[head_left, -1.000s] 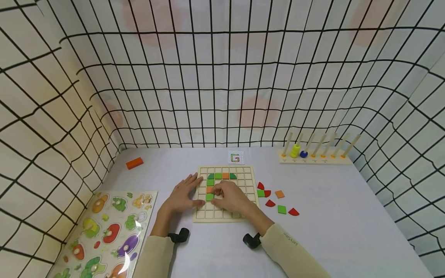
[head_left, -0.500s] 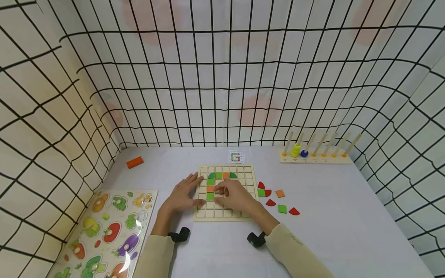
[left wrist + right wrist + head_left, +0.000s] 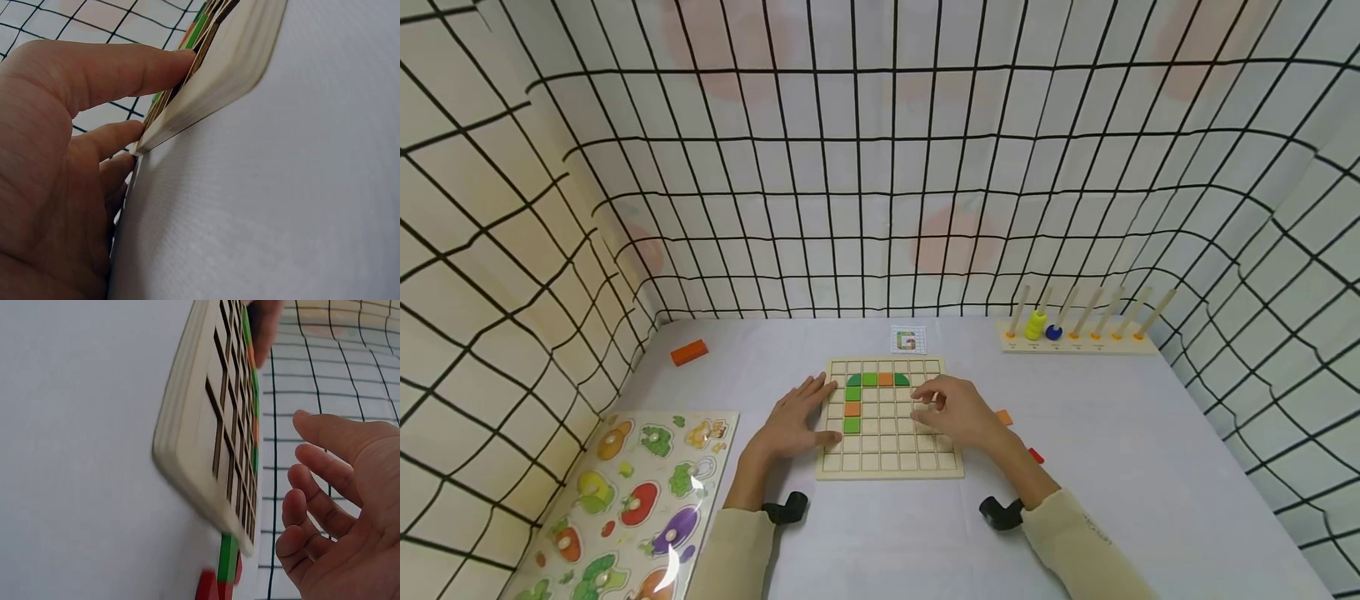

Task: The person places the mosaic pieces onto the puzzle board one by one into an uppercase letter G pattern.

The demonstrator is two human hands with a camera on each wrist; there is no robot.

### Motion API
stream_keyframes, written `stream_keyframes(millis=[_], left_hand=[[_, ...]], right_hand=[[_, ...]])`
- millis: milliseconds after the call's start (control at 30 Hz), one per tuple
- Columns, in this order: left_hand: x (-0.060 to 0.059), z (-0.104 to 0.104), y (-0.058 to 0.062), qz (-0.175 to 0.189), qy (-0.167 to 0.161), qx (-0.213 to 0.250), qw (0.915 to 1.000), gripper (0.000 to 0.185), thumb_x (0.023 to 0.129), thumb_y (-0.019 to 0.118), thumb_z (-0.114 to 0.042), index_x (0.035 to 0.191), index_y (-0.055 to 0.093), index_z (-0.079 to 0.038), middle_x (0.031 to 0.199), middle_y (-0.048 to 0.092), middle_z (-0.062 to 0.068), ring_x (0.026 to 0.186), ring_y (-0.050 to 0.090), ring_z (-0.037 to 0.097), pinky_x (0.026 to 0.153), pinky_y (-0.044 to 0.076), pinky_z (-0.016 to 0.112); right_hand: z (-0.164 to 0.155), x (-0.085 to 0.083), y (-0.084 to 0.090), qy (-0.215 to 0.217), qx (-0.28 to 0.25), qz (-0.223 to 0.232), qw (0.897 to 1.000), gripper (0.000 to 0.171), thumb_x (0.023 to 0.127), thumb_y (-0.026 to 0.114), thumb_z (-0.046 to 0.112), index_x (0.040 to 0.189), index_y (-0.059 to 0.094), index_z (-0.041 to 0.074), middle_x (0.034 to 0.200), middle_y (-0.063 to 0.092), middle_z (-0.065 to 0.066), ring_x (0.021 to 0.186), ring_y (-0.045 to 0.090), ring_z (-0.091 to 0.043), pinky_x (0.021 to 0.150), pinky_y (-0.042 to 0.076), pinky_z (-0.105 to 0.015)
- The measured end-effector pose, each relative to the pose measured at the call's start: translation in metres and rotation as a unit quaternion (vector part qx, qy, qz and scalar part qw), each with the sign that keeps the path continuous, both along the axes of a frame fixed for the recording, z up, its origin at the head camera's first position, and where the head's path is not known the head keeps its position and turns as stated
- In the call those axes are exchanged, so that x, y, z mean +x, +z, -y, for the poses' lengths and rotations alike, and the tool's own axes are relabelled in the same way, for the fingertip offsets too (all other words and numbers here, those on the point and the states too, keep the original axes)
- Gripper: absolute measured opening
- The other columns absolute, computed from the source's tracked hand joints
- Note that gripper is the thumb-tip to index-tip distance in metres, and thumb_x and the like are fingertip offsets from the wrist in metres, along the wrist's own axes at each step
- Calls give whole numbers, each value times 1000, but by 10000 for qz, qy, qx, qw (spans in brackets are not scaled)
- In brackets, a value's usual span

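Observation:
A wooden grid board (image 3: 895,465) lies on the white cloth. Green square tiles, orange square tiles and dark green quarter-round tiles sit in its cells, with a green tile (image 3: 852,425) lowest in the left column. My left hand (image 3: 790,425) rests along the board's left edge, thumb and fingertips touching it; the left wrist view shows the thumb (image 3: 144,69) on the rim. Over the right side of the board hovers my right hand (image 3: 958,412), fingers loosely bent and holding nothing. It hides most loose tiles; an orange tile (image 3: 1003,417) and a red piece (image 3: 1036,456) show past it.
Behind the board lies a small pattern card (image 3: 908,339). A bead abacus (image 3: 1078,342) stands at the back right. An orange block (image 3: 689,352) is at the back left, and a vegetable puzzle (image 3: 640,500) at the front left. Black netting (image 3: 892,193) rises around the table.
My right hand has moved right, from beside the lowest green tile to the board's right side, now covering most loose tiles. My left hand has stayed on the board's edge.

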State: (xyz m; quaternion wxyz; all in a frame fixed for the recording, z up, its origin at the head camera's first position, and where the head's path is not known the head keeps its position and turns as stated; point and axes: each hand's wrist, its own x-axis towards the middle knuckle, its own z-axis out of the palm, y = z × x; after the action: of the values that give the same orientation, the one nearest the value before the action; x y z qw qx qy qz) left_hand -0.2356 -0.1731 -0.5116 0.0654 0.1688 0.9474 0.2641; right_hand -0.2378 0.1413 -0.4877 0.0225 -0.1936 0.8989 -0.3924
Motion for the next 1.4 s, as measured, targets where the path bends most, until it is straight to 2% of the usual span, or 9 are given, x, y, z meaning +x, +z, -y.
stream_keyframes(millis=[200, 467, 833, 1033, 1233, 1400], left_hand=[[-1, 0, -1, -1, 5, -38, 10000, 88, 78, 68, -48, 154, 31, -22, 163, 19, 1, 152, 13, 25, 121, 13, 54], [1, -1, -1, -6, 20, 30, 10000, 88, 77, 69, -47, 153, 32, -22, 163, 19, 1, 152, 13, 25, 121, 13, 55], [2, -1, 0, -21, -27, 27, 10000, 87, 78, 68, -47, 153, 32, -21, 163, 19, 2, 152, 13, 26, 121, 13, 54], [1, 0, 0, -20, -46, 36, 10000, 88, 78, 69, -47, 154, 31, -21, 163, 19, 2, 152, 13, 26, 121, 13, 54], [1, 0, 0, -15, -41, 51, 10000, 89, 78, 69, -47, 153, 31, -21, 163, 19, 2, 152, 12, 26, 121, 12, 54], [1, 0, 0, -33, -42, 57, 10000, 88, 78, 69, -47, 153, 31, -22, 163, 19, 2, 152, 13, 26, 121, 13, 54]], right_hand=[[-31, -2, 0, -395, 174, 66, 9990, 29, 83, 77, 31, 109, 72, 17, 91, 62, 4, 75, 52, -14, 62, 44, -24], [-63, 4, -4, -617, 272, 209, 9975, 30, 82, 78, 33, 108, 71, 19, 93, 63, 2, 77, 53, -17, 52, 45, -24], [-92, 17, -13, -475, 619, 309, 9965, 24, 83, 77, 30, 105, 72, 22, 93, 64, 7, 81, 54, -14, 69, 47, -23], [-98, 23, -16, -402, 771, 435, 9953, 16, 84, 76, 26, 99, 71, 27, 90, 62, 9, 83, 54, -13, 70, 49, -24], [-100, 26, -17, -89, 832, 482, 9953, 19, 82, 76, 22, 98, 70, 30, 89, 61, 12, 87, 54, -12, 79, 51, -27], [-99, 26, -17, -28, 913, 462, 9947, 20, 81, 78, 23, 99, 70, 28, 90, 61, 11, 88, 54, -12, 83, 51, -29]])
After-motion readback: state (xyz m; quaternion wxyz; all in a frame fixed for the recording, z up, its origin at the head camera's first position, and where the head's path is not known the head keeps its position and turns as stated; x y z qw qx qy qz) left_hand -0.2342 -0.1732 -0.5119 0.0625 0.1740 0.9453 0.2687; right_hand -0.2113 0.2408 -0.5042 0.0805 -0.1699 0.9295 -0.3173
